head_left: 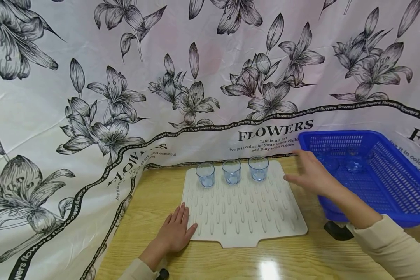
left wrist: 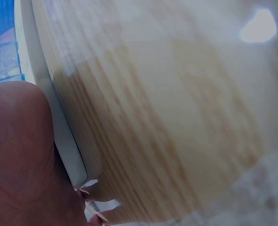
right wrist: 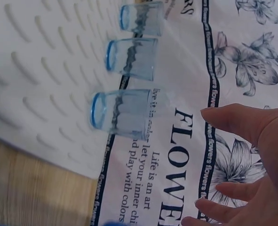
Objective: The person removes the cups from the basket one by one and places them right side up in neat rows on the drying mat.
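Observation:
Three clear blue glasses stand upright in a row along the back of a white drying board (head_left: 238, 214): a left glass (head_left: 205, 175), a middle glass (head_left: 231, 172) and a right glass (head_left: 258, 168). My left hand (head_left: 176, 229) lies flat at the board's front left corner, fingers straight, thumb over its edge. Between the board and the blue basket (head_left: 399, 163), my right hand (head_left: 313, 173) hovers with fingers spread and nothing held. In the right wrist view its thumb (right wrist: 233, 120) points toward the nearest glass (right wrist: 124, 113), apart from it. More glasses (head_left: 355, 161) lie inside the basket.
The wooden table (head_left: 154, 194) carries the board, with the basket at its right. A flower-printed white sheet (head_left: 196, 77) hangs behind and down the left side. A black strap piece (head_left: 337, 231) shows under the right wrist.

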{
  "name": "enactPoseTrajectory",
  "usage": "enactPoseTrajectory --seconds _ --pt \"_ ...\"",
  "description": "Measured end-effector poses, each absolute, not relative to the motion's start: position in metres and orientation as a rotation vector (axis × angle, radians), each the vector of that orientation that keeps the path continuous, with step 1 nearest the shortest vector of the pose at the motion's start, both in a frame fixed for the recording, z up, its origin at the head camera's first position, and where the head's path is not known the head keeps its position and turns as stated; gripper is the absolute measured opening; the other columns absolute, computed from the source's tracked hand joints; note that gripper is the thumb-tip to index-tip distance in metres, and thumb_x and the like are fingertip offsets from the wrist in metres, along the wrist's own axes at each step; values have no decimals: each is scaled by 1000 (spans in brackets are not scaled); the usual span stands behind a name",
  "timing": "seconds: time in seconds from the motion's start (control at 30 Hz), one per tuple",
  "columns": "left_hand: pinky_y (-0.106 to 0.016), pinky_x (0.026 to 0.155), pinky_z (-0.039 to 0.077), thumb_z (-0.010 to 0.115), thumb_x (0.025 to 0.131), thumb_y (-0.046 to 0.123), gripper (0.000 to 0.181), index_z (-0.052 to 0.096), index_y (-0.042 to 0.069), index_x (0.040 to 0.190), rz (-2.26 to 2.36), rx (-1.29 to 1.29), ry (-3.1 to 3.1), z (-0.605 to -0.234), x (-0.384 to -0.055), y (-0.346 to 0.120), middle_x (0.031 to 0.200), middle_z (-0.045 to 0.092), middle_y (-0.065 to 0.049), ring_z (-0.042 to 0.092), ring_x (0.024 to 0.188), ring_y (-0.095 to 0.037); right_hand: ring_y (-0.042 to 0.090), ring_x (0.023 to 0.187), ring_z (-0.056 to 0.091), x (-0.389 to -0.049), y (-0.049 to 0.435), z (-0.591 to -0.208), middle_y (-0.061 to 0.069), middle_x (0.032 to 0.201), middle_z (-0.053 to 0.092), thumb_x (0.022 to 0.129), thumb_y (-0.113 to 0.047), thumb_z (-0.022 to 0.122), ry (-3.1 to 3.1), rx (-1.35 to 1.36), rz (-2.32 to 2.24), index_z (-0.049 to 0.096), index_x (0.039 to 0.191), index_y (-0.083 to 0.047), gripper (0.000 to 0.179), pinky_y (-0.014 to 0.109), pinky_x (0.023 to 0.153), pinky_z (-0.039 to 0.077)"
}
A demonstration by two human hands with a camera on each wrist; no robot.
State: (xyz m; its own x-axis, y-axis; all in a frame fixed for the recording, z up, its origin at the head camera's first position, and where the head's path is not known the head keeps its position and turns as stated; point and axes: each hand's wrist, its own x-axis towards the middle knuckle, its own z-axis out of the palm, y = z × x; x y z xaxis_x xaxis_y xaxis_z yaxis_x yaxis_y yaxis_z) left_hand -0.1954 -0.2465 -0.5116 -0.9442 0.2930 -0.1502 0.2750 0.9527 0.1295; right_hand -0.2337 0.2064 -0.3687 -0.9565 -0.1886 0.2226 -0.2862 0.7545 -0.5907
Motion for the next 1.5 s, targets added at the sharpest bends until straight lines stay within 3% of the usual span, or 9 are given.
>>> enactPoseTrajectory --seconds 0.2,0.47,0.8,1.5 --pt "-58 122 18 26 109 58 80 18 1 163 169 440 2945 -511 -196 -245 171 8 -16 11 157 -36 63 137 27 -231 223 -362 44 151 24 89 -29 79 -2870 341 947 23 153 16 96 75 106 29" --pt "-59 122 18 28 109 58 80 19 0 163 186 438 2941 -506 -195 -244 171 9 -16 11 157 -36 64 133 31 -233 246 -351 46 149 24 93 -34 76 -2919 307 900 21 153 16 96 74 102 33" --pt "-59 122 18 29 109 57 79 20 -1 162 192 442 2946 -508 -193 -244 171 10 -17 12 157 -37 67 134 24 -244 280 -341 49 149 21 95 -37 73 -2998 253 915 15 153 20 99 77 103 28" --pt "-59 121 19 30 109 57 79 21 -1 162 201 437 2953 -509 -193 -244 171 10 -17 13 156 -37 68 131 25 -285 331 -365 48 150 17 92 -40 75 -3094 188 1094 7 150 25 111 75 102 33"
